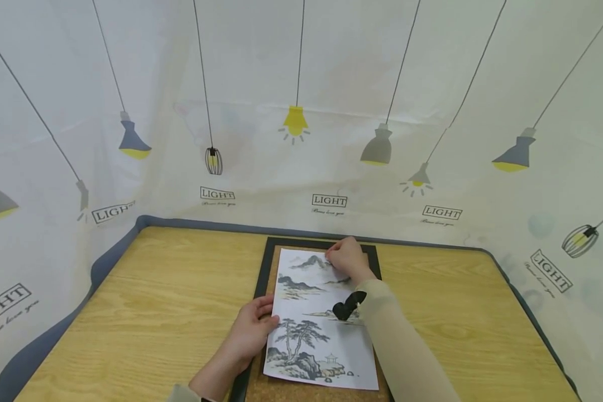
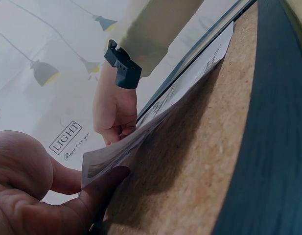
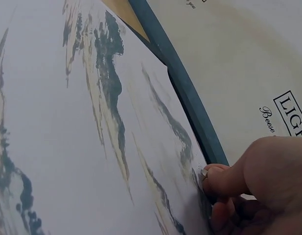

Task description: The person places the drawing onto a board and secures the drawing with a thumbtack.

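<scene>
A white paper sheet (image 1: 301,304) printed with an ink landscape of pines, rocks and mountains lies over a cork board (image 1: 311,389) with a dark frame (image 1: 264,273). My left hand (image 1: 251,329) pinches the sheet's left edge between thumb and fingers; in the left wrist view that edge is lifted off the cork (image 2: 190,156). At the sheet's upper right is my right hand (image 1: 349,258), its fingers curled. Between its fingertips shows a small pale thing (image 3: 204,174) that looks like a pushpin, held against the paper; the fingers mostly hide it.
The board lies on a wooden table (image 1: 181,290) and reaches its back edge. Behind hangs a pale cloth (image 1: 261,67) printed with lamps and the word LIGHT. A black wrist camera (image 1: 349,306) sits on the right wrist, above the sheet.
</scene>
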The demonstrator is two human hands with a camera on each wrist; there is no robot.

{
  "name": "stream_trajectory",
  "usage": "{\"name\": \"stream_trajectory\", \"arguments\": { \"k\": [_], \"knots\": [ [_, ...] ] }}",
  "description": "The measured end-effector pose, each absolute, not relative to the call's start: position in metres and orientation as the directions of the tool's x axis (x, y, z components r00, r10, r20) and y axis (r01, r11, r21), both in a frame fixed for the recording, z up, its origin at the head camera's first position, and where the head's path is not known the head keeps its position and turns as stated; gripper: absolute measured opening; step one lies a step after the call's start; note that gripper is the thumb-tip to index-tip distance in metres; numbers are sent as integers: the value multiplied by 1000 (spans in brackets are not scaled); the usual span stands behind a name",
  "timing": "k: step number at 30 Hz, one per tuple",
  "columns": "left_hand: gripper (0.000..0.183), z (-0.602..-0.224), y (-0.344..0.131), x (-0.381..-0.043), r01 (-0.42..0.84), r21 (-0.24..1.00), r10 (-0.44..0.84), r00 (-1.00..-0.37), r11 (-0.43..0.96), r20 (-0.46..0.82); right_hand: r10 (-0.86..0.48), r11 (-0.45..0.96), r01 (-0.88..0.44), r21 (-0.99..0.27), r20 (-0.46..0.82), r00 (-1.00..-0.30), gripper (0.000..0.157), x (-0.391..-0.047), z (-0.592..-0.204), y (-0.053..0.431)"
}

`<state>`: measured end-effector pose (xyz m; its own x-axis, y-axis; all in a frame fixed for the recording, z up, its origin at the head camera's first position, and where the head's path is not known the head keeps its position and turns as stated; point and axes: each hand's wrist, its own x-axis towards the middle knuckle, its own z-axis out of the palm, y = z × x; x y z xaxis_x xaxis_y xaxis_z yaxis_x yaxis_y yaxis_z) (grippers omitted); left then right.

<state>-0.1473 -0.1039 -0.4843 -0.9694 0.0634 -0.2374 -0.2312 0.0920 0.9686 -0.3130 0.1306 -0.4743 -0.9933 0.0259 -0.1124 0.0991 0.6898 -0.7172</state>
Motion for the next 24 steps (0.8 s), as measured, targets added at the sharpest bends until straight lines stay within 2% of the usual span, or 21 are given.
{"name": "stream_trajectory", "arguments": {
  "k": [6,24],
  "knots": [
    [49,-483,-104,-147,-233,968,68,-968,93,-240,62,719,105,-687,-87,-994,11,-315,-476,134],
    [51,-484,-107,-149,-250,964,84,-962,92,-258,106,667,105,-737,-45,-993,9,-314,-490,135]
  ]
}}
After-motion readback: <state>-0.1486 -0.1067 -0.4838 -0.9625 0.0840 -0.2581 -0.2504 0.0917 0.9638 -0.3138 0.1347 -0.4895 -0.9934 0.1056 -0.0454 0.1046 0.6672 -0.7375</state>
